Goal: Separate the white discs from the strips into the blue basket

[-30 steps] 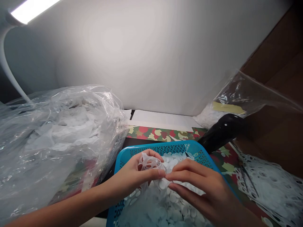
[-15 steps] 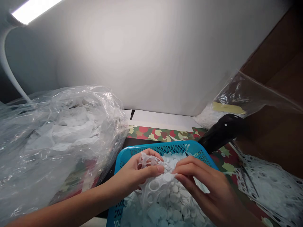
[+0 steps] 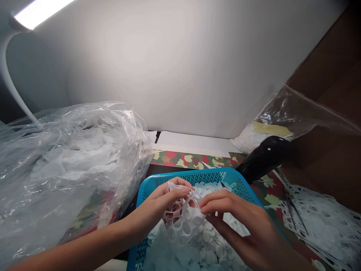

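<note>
Over a blue perforated basket (image 3: 180, 177) full of small white round discs (image 3: 205, 252), both my hands work a white sheet punched with round holes (image 3: 182, 218). My left hand (image 3: 158, 207) grips the sheet's upper left part, with fingers curled around it. My right hand (image 3: 237, 222) pinches the sheet's right edge between thumb and fingers. The sheet hangs crumpled between the two hands, just above the pile of discs.
A large clear plastic bag (image 3: 64, 165) stuffed with white scraps fills the left. Punched white sheets (image 3: 324, 222) lie at the right, a black object (image 3: 262, 158) and another plastic bag (image 3: 282, 116) behind them. A white lamp (image 3: 11, 34) glows top left.
My hands have pulled more of the holed sheet up out of the pile; it now hangs lower and wider between them. My right hand's fingers have shifted leftward onto its edge.
</note>
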Demonstrator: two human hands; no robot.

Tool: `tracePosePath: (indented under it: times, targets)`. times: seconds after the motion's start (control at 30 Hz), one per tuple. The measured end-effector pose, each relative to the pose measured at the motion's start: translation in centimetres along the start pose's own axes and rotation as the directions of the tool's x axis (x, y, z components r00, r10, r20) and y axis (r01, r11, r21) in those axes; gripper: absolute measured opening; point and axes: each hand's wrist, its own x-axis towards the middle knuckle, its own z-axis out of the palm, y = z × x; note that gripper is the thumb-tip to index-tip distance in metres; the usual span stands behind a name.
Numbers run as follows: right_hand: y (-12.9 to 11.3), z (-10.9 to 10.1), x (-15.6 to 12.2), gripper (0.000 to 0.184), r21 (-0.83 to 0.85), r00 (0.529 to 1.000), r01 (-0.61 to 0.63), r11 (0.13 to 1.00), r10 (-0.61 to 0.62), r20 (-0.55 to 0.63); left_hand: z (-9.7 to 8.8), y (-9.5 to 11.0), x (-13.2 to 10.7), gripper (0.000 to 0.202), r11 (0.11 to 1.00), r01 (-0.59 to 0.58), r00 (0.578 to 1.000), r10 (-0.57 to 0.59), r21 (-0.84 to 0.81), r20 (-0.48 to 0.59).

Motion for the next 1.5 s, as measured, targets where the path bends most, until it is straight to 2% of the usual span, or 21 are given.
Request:
tracePosePath:
  times: [0.3,0.6,0.77,0.9,1.0,1.1,1.2,1.3,1.4,1.5]
  targets:
    - [-0.4,-0.2,0.2,0.024,-0.014,0.998,0.015,1.000,-0.014,0.067,0.1,0.1,0.2,0.035,0.998,-0.029,0.999,0.027,0.057,0.042]
    - [-0.4,-0.1,0.4,0.025,-0.009,0.998,0.011,1.000,-0.011,0.066,0.2,0.2,0.2,0.038,0.997,-0.037,0.996,0.032,0.061,0.082]
    - [0.1,0.0,-0.5,0.025,0.028,0.997,-0.054,0.998,0.055,-0.047,0.1,-0.3,0.2,0.036,0.994,-0.058,0.998,0.059,0.094,-0.004]
    - [0.2,0.1,-0.8,0.016,0.102,0.970,-0.146,0.984,0.162,-0.182,0.1,-0.6,0.3,0.035,0.987,-0.071,0.997,0.076,0.145,-0.027]
    - [-0.1,0.1,-0.5,0.009,0.115,0.960,-0.180,0.977,0.200,-0.197,0.1,-0.5,0.3,0.034,0.980,-0.079,0.993,0.092,0.185,-0.067]
    - [-0.5,0.1,-0.2,0.008,0.074,0.950,-0.235,0.969,0.246,-0.194,0.3,-0.3,0.2,0.029,0.973,-0.143,0.983,0.161,0.178,-0.090]
    - [-0.8,0.0,-0.1,0.013,0.104,0.921,-0.335,0.936,0.349,-0.172,0.5,0.0,-0.1,0.028,0.965,-0.164,0.974,0.192,0.206,-0.120]
    - [-1.0,0.0,0.1,0.018,0.238,0.867,-0.451,0.860,0.485,-0.111,0.4,0.0,-0.6,0.036,0.939,-0.188,0.962,0.235,0.286,-0.137]
    - [-1.0,-0.2,0.3,0.019,0.390,0.819,-0.521,0.759,0.573,-0.022,0.1,-0.3,-1.0,0.034,0.888,-0.281,0.945,0.323,0.364,-0.057]
    - [-0.9,-0.4,0.6,0.015,0.517,0.800,-0.538,0.666,0.596,0.065,0.2,-0.6,-1.3,0.037,0.841,-0.328,0.939,0.340,0.431,0.051]
